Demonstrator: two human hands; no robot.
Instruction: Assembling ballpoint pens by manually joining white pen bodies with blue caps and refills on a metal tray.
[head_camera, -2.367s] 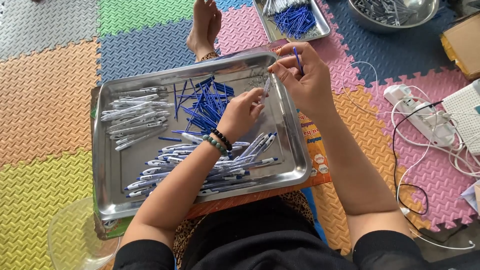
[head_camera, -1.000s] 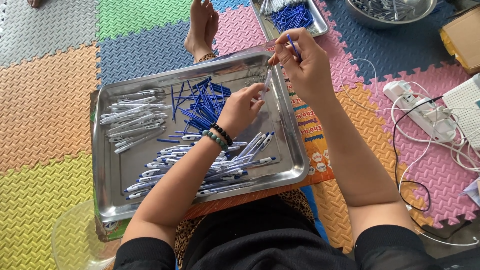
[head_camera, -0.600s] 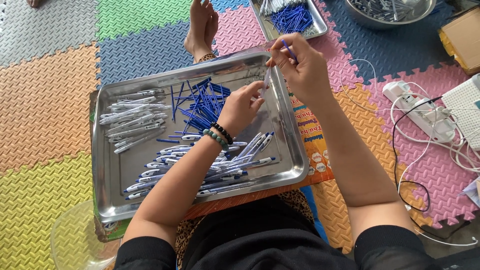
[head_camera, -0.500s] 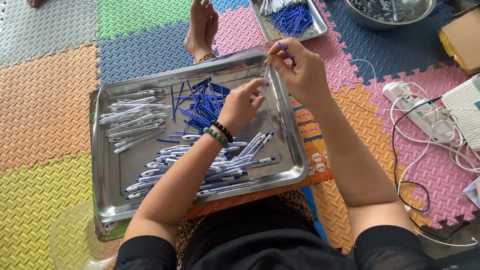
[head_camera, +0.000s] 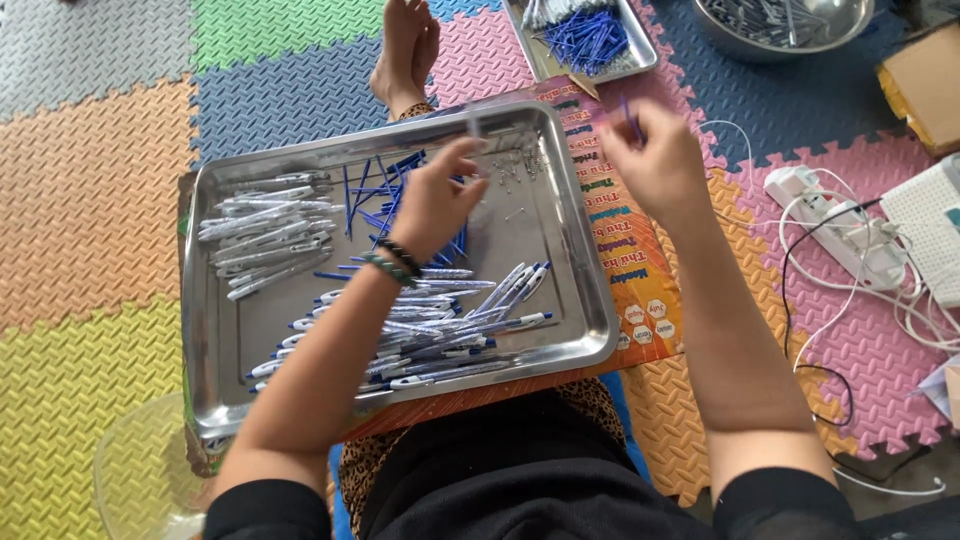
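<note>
We hold our left hand (head_camera: 432, 200) above the shallow steel tray (head_camera: 560, 255), fingers pinched on a thin clear pen barrel (head_camera: 473, 125) that blurs upward over the far rim. Our right hand (head_camera: 655, 165) hovers past the tray's right edge, fingers curled around a slim blue ink refill (head_camera: 632, 118). Under the left wrist lies the loose heap of blue refills (head_camera: 385, 200); clear empty barrels (head_camera: 265, 230) are stacked at the tray's left, finished white-and-blue pens (head_camera: 440, 335) along its near side.
</note>
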